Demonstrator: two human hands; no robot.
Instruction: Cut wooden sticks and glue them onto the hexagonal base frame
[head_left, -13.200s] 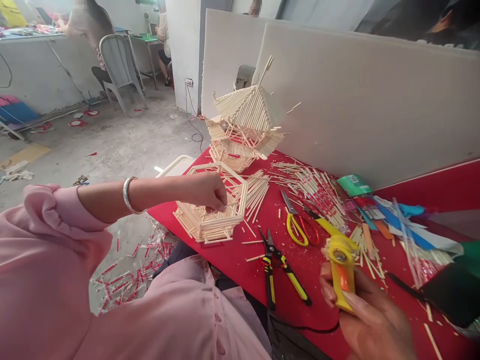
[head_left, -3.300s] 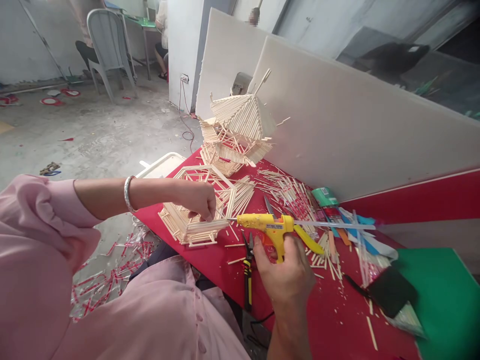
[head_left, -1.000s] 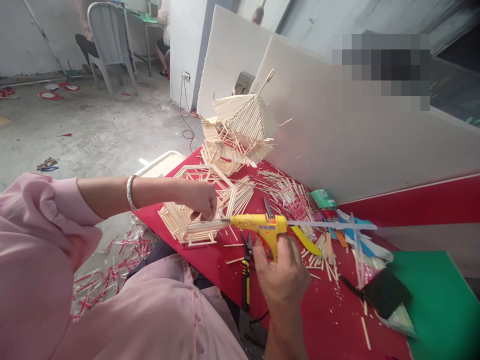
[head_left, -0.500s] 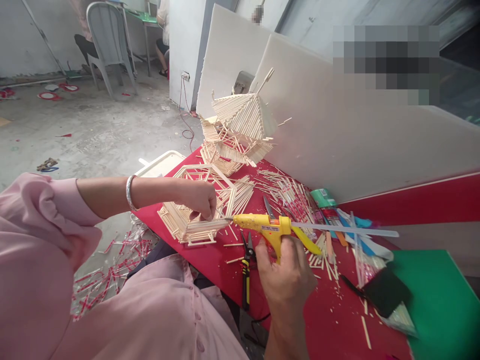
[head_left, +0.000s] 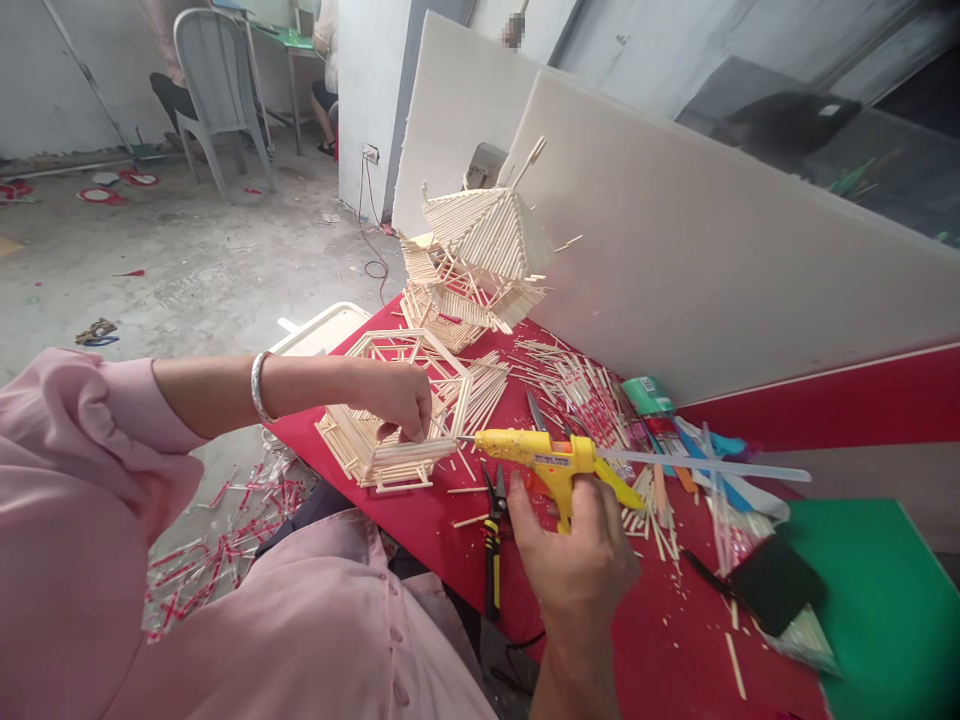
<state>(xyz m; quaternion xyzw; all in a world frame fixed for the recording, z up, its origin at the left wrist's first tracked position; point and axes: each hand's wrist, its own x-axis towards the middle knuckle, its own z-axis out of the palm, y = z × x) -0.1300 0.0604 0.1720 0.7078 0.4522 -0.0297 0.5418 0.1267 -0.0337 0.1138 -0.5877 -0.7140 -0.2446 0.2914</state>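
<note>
In my right hand (head_left: 581, 550) is a yellow glue gun (head_left: 536, 455), its nozzle pointing left and a long clear glue stick (head_left: 720, 465) running out of its back. The fingers wrap around the handle near the trigger. My left hand (head_left: 401, 400) is closed in a pinch over the near side of an open frame of pale wooden sticks (head_left: 341, 440). A thin wooden stick (head_left: 430, 424) shows at its fingertips, which are partly hidden. The nozzle tip lies just right of the row of sticks under my left hand.
Behind the frame stands a roofed stick model (head_left: 480, 235). Black-and-yellow pliers (head_left: 491, 560), loose sticks (head_left: 555, 370), a green roll (head_left: 645, 395) and a black pad (head_left: 776, 585) lie on the red tabletop (head_left: 675, 650). White boards (head_left: 637, 250) lean along the far side.
The glue gun and my right hand have shifted slightly right, drawing the nozzle back from the row of sticks. My left hand stays in nearly the same place.
</note>
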